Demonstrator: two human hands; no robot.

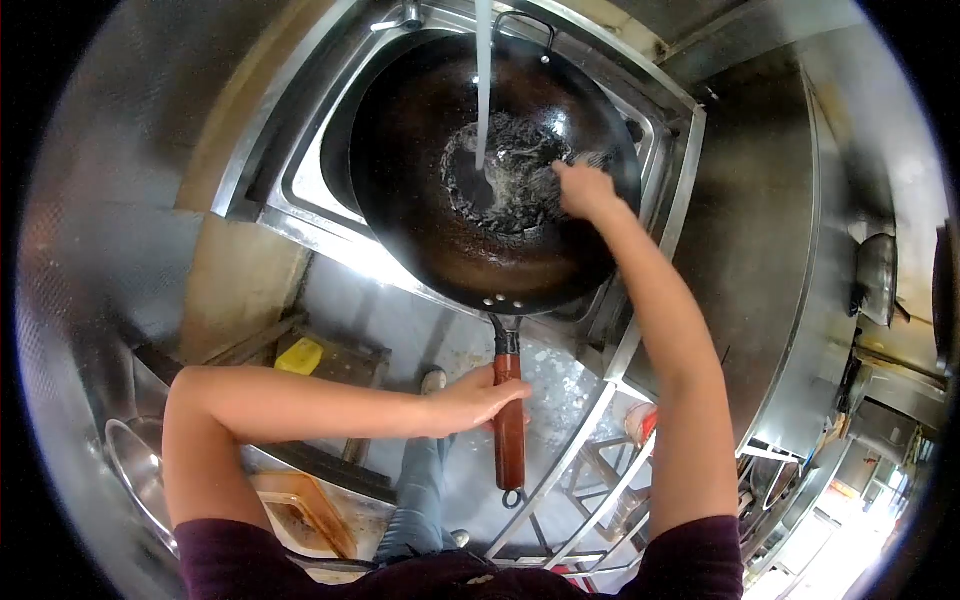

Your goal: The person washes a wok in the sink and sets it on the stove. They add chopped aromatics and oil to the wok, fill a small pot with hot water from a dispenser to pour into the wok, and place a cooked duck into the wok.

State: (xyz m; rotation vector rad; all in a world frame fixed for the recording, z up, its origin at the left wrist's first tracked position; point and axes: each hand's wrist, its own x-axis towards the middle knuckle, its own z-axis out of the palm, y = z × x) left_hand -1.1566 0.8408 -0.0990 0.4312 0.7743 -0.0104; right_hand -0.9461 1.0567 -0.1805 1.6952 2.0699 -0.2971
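A large dark wok [430, 230] rests over the metal sink [305, 185], with a stream of water [483, 80] falling into it. Foamy water [520, 180] swirls in its bottom. My left hand [482, 400] is wrapped round the wok's reddish-brown wooden handle [509, 440]. Over the right side of the wok's inside, my right hand [585, 188] is closed on a wiry, mesh-like scrubber [598, 160], which is partly hidden and blurred by motion.
A steel counter or cabinet [750, 240] stands on the right. Below the sink are a metal rack [590, 480] and a yellow object [300, 356]. At the lower left are a metal bowl [140, 465] and a brown-edged tray [305, 510].
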